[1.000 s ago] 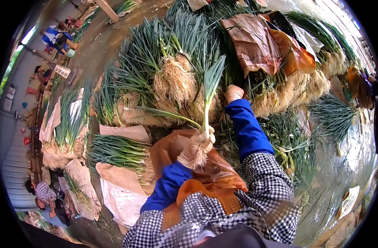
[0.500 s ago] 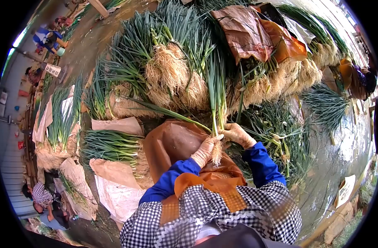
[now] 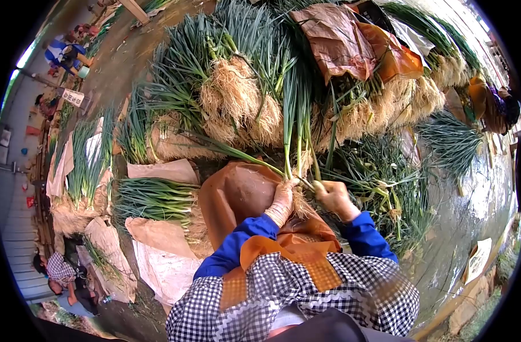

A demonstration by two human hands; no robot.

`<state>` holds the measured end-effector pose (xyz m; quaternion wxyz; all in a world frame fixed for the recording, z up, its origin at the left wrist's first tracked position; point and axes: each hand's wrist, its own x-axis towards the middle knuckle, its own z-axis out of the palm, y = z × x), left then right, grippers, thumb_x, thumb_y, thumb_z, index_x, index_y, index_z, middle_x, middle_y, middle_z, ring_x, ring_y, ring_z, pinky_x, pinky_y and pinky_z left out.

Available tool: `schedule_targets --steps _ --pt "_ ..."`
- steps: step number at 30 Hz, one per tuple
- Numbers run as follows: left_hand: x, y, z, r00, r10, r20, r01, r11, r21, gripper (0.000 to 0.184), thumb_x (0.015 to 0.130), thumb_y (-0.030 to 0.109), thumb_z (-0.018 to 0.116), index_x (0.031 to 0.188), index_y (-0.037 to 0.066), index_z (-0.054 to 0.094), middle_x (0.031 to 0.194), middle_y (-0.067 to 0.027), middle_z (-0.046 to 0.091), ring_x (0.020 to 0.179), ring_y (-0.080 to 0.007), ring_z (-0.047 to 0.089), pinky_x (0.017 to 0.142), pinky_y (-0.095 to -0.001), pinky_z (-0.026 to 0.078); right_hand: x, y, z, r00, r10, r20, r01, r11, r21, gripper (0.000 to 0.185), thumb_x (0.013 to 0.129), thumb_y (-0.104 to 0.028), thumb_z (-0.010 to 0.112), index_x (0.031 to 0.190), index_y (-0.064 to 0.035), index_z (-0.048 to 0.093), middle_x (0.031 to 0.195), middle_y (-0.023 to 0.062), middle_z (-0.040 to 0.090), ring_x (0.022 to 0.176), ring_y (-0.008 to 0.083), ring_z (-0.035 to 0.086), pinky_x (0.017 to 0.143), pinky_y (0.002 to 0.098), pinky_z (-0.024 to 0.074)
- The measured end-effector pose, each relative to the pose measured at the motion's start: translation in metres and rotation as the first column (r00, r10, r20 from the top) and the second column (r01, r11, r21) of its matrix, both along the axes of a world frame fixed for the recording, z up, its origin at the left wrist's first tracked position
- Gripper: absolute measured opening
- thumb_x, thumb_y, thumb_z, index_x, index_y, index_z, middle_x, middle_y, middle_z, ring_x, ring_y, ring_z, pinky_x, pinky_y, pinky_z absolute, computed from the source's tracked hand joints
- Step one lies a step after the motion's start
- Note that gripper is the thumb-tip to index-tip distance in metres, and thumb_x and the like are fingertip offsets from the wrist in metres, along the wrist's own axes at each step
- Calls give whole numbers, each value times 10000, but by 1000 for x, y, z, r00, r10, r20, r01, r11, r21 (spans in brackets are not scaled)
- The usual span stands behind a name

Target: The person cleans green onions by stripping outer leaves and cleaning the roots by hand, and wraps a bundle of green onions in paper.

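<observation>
Over my lap, which an orange-brown apron [image 3: 232, 194] covers, my left hand [image 3: 282, 200] is closed around several green onions [image 3: 294, 134]. Their green leaves point away from me and their pale roots [image 3: 301, 205] hang below the grip. One leaf bends off to the left. Just to the right, my right hand [image 3: 335, 199] is closed on an onion leaf [image 3: 315, 165] that stands apart from the rest. A thin strip stretches between the two hands; where it joins the stalks I cannot make out.
Ahead lies a large heap of green onions [image 3: 235, 91] with straw-coloured roots. Loose leaves [image 3: 380, 188] are piled at right. At left are a bundle [image 3: 155, 199] and paper sheets [image 3: 163, 256]. A brown sheet [image 3: 334, 43] covers onions at back. Another person [image 3: 61, 271] is at lower left.
My right hand has moved slightly right, away from my left hand, and closed into a fist on a leaf. That leaf now leans away from the others. My left hand has shifted slightly.
</observation>
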<state>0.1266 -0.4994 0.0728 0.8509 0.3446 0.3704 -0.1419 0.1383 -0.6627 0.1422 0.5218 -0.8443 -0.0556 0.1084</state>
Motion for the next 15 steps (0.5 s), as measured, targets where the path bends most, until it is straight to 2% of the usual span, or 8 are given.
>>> schedule_targets --steps 2,4,6,7,9,11,12,15 --pt "1 4 6 999 -15 39 18 996 -91 80 805 157 601 806 78 592 624 -24 546 514 -137 504 458 -278 435 4 -54 -3 950 -197 -242 204 979 6 376 901 -343 550 657 -69 632 517 63 553 460 129 471 493 330 442" --pt "6 10 11 997 -76 -3 73 970 -233 145 789 222 624 752 100 555 568 18 456 467 -118 422 416 -248 347 28 -114 -15 911 -413 -23 347 793 -501 318 877 -342 578 724 -73 651 582 87 607 531 182 578 556 343 485" --pt "5 9 7 997 -78 16 79 978 -194 125 789 200 623 773 93 561 583 19 460 479 -117 427 415 -250 347 42 -155 -51 948 -280 -150 -50 333 -941 309 857 -380 584 823 -77 636 689 116 652 652 257 653 615 376 513" --pt "10 8 9 997 -75 26 79 978 -195 125 789 200 623 773 93 561 583 19 460 479 -117 427 415 -250 347 40 -151 -48 980 -114 -161 -110 362 -926 355 851 -431 559 921 -88 616 800 130 672 728 312 658 647 414 518" --pt "6 10 12 995 -93 27 96 958 -272 113 789 175 619 817 80 565 610 12 472 495 -117 433 420 -253 360 50 -76 -14 994 -113 6 86 726 -682 412 852 -421 566 1085 -84 605 918 145 663 844 321 642 745 385 507" --pt "4 8 10 992 -97 85 112 976 -189 124 789 119 598 894 60 572 687 -18 536 550 -139 503 499 -256 449 46 -14 -12 959 67 276 -14 982 -190 443 847 -430 575 1088 -59 604 973 161 641 913 326 609 807 385 485" --pt "3 4 7 989 -77 124 92 988 -121 132 789 99 586 913 54 574 710 -30 557 570 -149 529 534 -257 478 48 9 -19 955 165 247 -144 984 -101 426 841 -428 584 1020 -43 614 945 166 634 901 336 598 785 402 484" --pt "-1 8 -17 990 -15 143 28 996 -89 186 785 52 519 962 50 575 772 -60 591 642 -174 572 579 -267 500 47 31 -27 862 456 220 -353 853 -384 328 851 -364 554 739 -58 585 710 166 605 668 336 605 596 428 475"
